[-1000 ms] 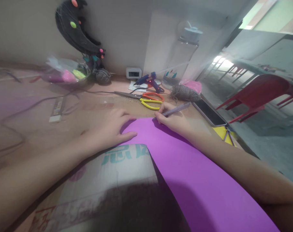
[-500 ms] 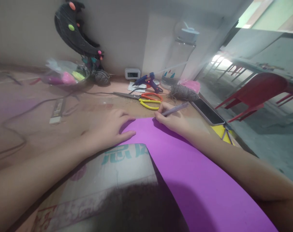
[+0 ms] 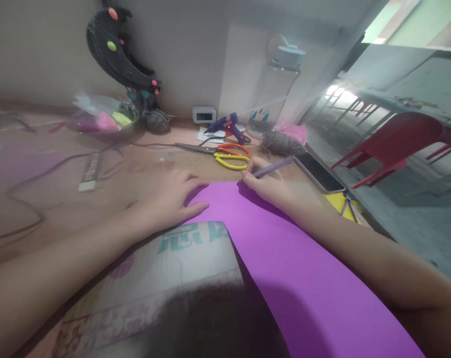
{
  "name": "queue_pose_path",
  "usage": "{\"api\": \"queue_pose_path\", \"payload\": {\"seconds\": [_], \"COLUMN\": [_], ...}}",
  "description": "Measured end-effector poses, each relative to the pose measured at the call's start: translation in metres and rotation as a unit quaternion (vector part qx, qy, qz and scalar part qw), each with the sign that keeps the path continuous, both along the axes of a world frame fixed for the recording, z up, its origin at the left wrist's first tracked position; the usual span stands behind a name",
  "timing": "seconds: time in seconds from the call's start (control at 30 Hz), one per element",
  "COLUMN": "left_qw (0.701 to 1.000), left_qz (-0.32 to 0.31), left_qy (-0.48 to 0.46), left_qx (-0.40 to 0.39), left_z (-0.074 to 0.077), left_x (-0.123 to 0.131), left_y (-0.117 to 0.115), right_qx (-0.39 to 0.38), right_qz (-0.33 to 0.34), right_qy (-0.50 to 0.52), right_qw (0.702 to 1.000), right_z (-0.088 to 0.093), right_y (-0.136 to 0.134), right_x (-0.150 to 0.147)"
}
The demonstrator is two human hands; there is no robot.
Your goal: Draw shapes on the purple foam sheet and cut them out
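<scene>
A long sheet of purple paper curves from the table's middle down to the lower right. On its far left end rests my left hand, thumb and fingers spread apart. My right hand grips a greyish pen, its tip at the paper's far edge. Beneath the near side of the paper lies printed cardboard with green and red lettering. Just beyond my right hand are scissors with one orange and one yellow handle loop.
Behind the scissors lie a blue glue gun, a small digital clock and grey yarn. A clear bottle stands by the wall. A phone sits at the right edge. Leftward are a bowl, a cable and a black crescent.
My right hand and the pen have shifted slightly to the right along the paper's far edge. My left hand stays in place on the paper.
</scene>
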State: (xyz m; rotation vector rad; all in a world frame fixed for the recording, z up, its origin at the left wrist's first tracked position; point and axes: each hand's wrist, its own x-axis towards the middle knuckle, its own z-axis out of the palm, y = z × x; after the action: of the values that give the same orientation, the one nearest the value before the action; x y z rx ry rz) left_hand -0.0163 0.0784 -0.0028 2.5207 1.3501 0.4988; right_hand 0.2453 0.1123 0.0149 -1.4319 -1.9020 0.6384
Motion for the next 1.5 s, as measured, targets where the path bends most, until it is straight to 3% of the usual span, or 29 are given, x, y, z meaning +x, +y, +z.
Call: {"api": "queue_pose_path", "payload": {"seconds": [0.57, 1.2, 1.37, 1.5], "left_qw": [1.000, 1.000, 1.000, 1.000], "left_qz": [-0.001, -0.006, -0.007, -0.003], "left_qy": [0.002, -0.001, 0.001, -0.001], "left_qx": [0.002, 0.008, 0.007, 0.011], "left_z": [0.000, -0.002, -0.003, -0.004], "left_x": [0.000, 0.000, -0.001, -0.001], "left_y": [0.000, 0.002, 0.002, 0.002], "right_qx": [-0.001, -0.010, -0.034, -0.081], "right_qz": [0.004, -0.010, -0.011, 0.051], "right_qy": [-0.039, -0.038, 0.061, 0.153], "right_qw": [0.999, 0.999, 0.997, 0.984], "right_z": [0.012, 0.005, 0.001, 0.023], "right_y": [-0.007, 0.006, 0.010, 0.013], "right_x": [-0.002, 0.009, 0.013, 0.021]}}
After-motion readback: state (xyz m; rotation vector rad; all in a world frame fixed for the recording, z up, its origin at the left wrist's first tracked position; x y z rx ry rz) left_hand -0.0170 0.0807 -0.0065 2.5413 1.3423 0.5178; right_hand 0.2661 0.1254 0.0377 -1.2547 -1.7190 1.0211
